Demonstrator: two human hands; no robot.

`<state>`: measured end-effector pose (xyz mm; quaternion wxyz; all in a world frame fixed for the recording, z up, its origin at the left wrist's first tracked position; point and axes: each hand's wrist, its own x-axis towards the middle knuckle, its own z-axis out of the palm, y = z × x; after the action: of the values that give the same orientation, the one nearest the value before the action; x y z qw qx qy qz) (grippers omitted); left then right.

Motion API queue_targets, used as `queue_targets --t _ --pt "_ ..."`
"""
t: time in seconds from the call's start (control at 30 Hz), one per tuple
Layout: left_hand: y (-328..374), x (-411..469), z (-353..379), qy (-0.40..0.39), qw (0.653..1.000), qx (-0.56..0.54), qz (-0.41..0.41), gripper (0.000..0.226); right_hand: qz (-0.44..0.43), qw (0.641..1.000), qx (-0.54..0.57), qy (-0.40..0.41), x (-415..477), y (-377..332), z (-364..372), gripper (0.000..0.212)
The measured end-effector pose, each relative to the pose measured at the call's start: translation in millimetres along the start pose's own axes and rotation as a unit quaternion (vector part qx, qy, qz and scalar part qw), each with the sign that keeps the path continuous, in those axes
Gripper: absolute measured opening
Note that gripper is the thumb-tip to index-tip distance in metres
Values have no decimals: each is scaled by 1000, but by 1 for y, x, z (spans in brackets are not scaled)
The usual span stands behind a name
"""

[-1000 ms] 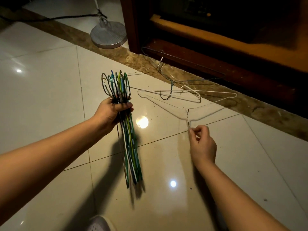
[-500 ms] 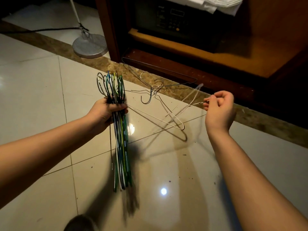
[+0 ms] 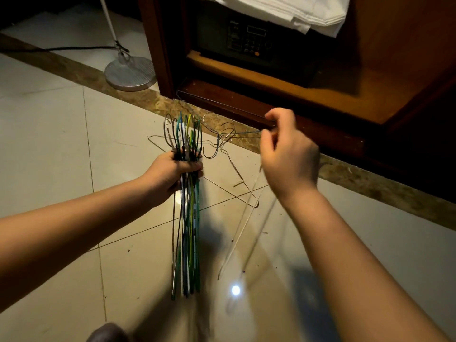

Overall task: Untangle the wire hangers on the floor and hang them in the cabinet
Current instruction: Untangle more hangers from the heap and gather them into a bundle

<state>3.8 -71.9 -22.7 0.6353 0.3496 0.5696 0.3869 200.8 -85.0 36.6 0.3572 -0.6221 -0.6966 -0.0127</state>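
the bundle of colored wire hangers (image 3: 188, 218) is upright mid-frame, hooks up, off the floor. one pale hanger (image 3: 241, 218) dangles blurry just right of it. a few tangled hangers (image 3: 220, 141) lie by the cabinet (image 3: 246, 104) base, upper center.

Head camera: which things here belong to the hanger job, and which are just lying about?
Job: left hand gripping the hanger bundle; right hand holding a white hanger; tangled hangers on the floor; cabinet.
Lying about: lamp base, cord, safe, white cloth.

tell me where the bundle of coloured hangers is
Head view, left of centre: the left hand grips the bundle of hangers near its hooks, just left of the tangled hangers.
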Motion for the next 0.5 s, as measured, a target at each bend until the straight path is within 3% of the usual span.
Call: queue_targets --t 0.13,0.27,0.5 --pt "-4 -6 12 -41 999 11 -2 27 -74 996 32 -40 -16 -31 15 21" --pt "-6 -11 19 -92 996 22 3 25 -66 989 101 -83 -22 -41 22 25" --pt "-7 -15 18 -97 995 35 5 26 -16 989 147 -19 -18 -43 27 20"
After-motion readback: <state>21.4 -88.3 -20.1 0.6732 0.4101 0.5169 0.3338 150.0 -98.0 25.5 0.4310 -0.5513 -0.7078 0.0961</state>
